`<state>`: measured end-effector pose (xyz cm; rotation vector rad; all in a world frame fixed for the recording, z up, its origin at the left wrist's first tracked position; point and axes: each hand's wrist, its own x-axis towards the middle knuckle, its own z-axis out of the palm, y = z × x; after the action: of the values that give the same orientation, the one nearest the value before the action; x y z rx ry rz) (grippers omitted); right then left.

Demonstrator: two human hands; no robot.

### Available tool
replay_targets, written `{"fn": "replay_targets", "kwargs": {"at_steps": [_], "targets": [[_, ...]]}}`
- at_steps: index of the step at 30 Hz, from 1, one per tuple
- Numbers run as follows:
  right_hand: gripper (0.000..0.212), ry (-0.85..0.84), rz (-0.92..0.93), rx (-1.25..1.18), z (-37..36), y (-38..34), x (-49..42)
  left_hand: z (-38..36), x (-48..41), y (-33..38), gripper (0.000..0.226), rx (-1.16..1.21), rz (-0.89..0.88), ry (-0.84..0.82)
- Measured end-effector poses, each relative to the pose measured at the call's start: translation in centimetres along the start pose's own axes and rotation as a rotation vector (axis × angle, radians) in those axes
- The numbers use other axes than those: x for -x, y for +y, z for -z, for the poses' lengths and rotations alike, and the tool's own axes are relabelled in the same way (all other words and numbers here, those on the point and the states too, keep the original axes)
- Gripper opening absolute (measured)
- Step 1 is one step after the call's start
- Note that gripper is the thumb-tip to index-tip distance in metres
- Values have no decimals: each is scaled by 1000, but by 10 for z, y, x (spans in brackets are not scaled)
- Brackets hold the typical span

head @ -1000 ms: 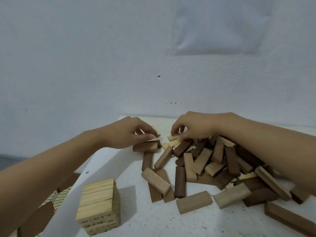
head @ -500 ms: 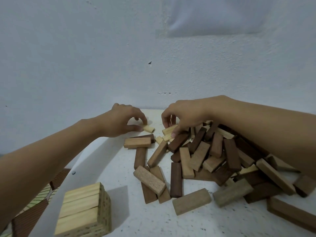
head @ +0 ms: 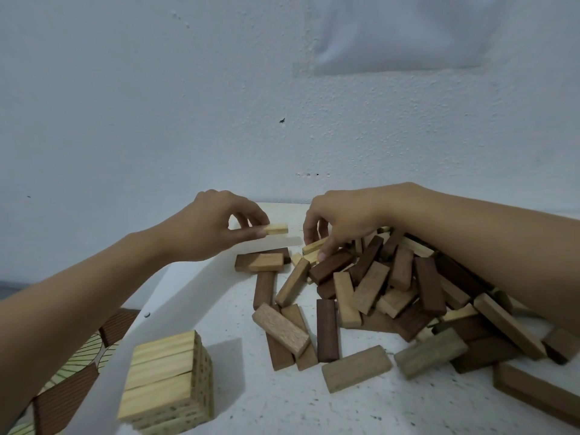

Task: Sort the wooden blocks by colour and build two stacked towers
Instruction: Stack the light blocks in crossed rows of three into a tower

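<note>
A low tower of light blocks (head: 168, 381) stands near the table's front left corner. A loose pile of brown and light blocks (head: 376, 287) covers the middle and right of the table. My left hand (head: 216, 227) pinches a small light block (head: 276, 229) between thumb and fingers, lifted above the table at the far left of the pile. At the pile's far edge my right hand (head: 339, 221) has its fingers closed around another light block (head: 314, 246) that still lies among the others.
The white speckled table (head: 238, 403) ends at a pale wall (head: 219, 105) just behind the pile. Its left edge runs diagonally past the tower, with patterned floor tiles (head: 72, 372) below. Long brown blocks (head: 539, 394) lie at the front right.
My left hand has closed on a small light block and lifted it off the table. My right hand stays at the pile's far edge, fingers working around a light block.
</note>
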<state>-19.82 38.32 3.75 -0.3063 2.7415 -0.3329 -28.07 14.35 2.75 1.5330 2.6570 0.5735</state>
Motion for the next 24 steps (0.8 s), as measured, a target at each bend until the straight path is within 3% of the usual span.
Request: {"fn": "replay_targets", "kwargs": {"at_steps": [6, 19, 24], "targets": [[26, 18, 30, -22, -1, -3, -5, -1, 10, 16, 23, 30, 2, 47], [30, 56, -100, -140, -5, 0, -15, 3, 20, 20, 18, 65, 89, 60], [26, 143, -79, -118, -11, -2, -11, 5, 23, 26, 16, 74, 100, 86]]}}
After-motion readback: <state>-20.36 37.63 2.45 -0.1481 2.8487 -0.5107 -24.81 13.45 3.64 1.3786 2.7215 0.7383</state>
